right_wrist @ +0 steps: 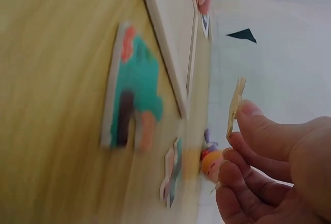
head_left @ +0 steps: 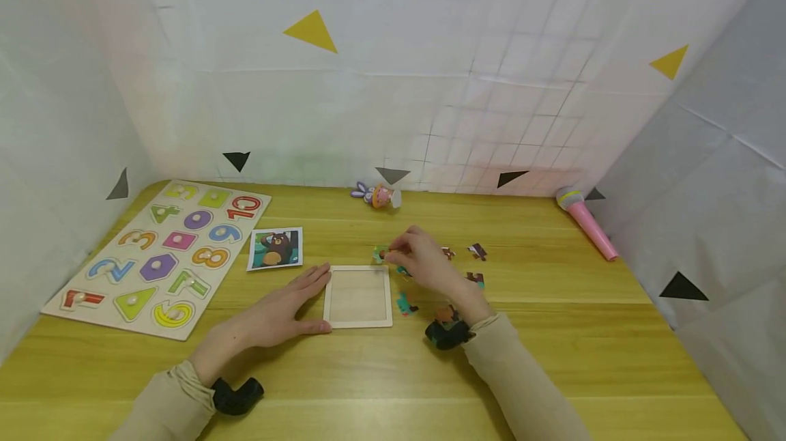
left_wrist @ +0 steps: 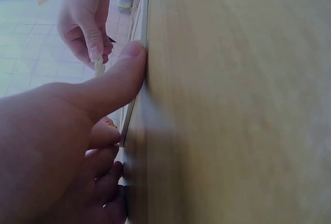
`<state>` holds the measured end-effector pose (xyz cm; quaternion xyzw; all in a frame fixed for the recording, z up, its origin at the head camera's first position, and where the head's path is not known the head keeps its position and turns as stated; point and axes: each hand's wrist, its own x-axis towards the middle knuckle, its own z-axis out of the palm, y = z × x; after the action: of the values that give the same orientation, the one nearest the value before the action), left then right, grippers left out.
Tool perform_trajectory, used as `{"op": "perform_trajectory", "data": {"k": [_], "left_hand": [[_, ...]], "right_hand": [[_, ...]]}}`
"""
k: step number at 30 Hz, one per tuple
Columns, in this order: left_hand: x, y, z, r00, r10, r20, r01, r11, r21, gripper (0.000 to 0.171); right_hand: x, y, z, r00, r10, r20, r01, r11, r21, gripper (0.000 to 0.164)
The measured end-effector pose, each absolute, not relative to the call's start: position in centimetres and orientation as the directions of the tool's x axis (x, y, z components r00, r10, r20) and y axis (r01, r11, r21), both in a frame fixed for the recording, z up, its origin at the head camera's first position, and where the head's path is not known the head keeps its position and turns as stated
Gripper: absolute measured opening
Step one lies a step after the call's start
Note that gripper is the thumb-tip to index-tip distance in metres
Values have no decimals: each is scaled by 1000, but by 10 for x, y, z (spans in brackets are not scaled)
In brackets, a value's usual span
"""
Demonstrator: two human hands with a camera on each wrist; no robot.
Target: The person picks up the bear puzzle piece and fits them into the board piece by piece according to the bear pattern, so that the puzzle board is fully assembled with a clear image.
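Observation:
My right hand (head_left: pixel 425 265) pinches a jigsaw piece (head_left: pixel 379 254) between thumb and fingers, raised just past the top right corner of a square wooden puzzle frame (head_left: pixel 389 297). Seen edge-on in the right wrist view, the held piece (right_wrist: pixel 235 107) stands tilted upright. Along the frame's left side lies my left hand (head_left: pixel 279 315), its thumb at the lower corner and its outstretched fingers at the upper one. The frame's inside shows bare wood. Several loose pieces lie to its right, among them a teal one (head_left: pixel 404 304) and a brown one (head_left: pixel 447 315), partly hidden by the right wrist.
Left of the frame lies a picture card of a bear (head_left: pixel 275 248). Beyond it is a number and shape board (head_left: pixel 156 260) with knobbed pieces. A small rabbit-eared toy (head_left: pixel 379 195) lies at the back, a pink toy microphone (head_left: pixel 586 224) at the right. White sheeting (head_left: pixel 393 106) encloses the table.

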<state>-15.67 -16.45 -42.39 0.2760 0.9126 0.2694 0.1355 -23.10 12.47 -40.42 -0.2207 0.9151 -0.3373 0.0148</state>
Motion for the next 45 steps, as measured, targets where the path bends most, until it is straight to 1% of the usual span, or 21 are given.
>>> {"op": "perform_trajectory", "data": {"k": [10,15,23,29,36,45], "left_hand": [[-158,-165,-423,-809,579,-99,438,708,554,87],[-158,-164,-423,-808,580,-107,435,709,556,87],[-159,-164,-424,-806,583,-105,440,708,553,87],[-159,-165,-426,-807,580,-105,439,711,550,88],[-160,-165,-426,-808,581,-97,446,712,542,88],[-158,-164,-427,-811,577,-92,442,709,549,88]], "right_hand": [[-222,110,-400,-868,-470,156,-459,642,-614,23],[-219,104,-400,-852,-491,179,-493,642,-587,20],[-214,93,-401,-855,-497,149,-483,655,-582,22],[-214,83,-403,-834,-529,155,-515,647,-562,22],[-212,73,-408,-795,-577,188,-576,620,-533,22],[-212,71,-418,-781,-607,149,-576,607,-547,20]]}}
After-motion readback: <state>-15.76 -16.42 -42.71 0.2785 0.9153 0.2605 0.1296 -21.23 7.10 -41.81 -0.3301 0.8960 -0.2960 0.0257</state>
